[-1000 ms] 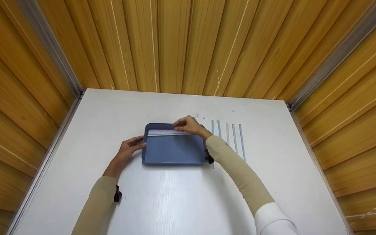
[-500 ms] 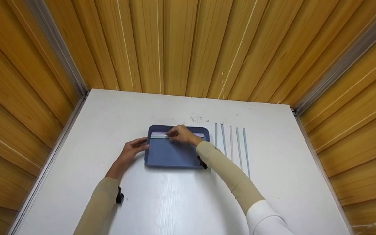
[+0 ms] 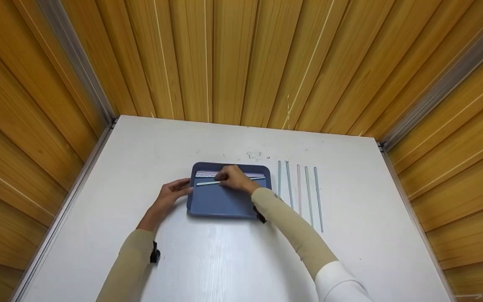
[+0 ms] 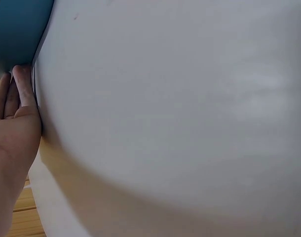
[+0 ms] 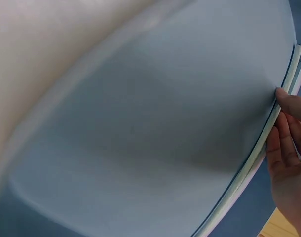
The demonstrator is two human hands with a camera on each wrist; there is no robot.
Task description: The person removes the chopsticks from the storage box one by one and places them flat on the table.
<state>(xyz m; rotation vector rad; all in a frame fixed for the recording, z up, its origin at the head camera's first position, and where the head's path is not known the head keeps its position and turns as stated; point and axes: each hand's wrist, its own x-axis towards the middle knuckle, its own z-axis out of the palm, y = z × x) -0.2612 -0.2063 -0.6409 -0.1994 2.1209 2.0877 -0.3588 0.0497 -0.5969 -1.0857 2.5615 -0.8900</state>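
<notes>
A blue rectangular tray lies on the white table. Along its far inner side is a row of pink and pale drinking straws. My right hand is over the tray and pinches a pale green straw between thumb and fingers, slightly slanted and in front of that row. The right wrist view shows the thumb on the near side of this green straw, with a whitish-pink straw close behind it. My left hand rests its thumb and fingertips against the tray's left rim.
Several separate straws, pale blue, pink and greenish, lie lengthwise on the table right of the tray. Small dark marks dot the tabletop behind it. Wood-patterned panels enclose the table at the back and sides.
The right hand has moved left and down into the tray and gripped the green straw, drawing it toward the near side, apart from the row. The left hand stays at the tray's rim.
</notes>
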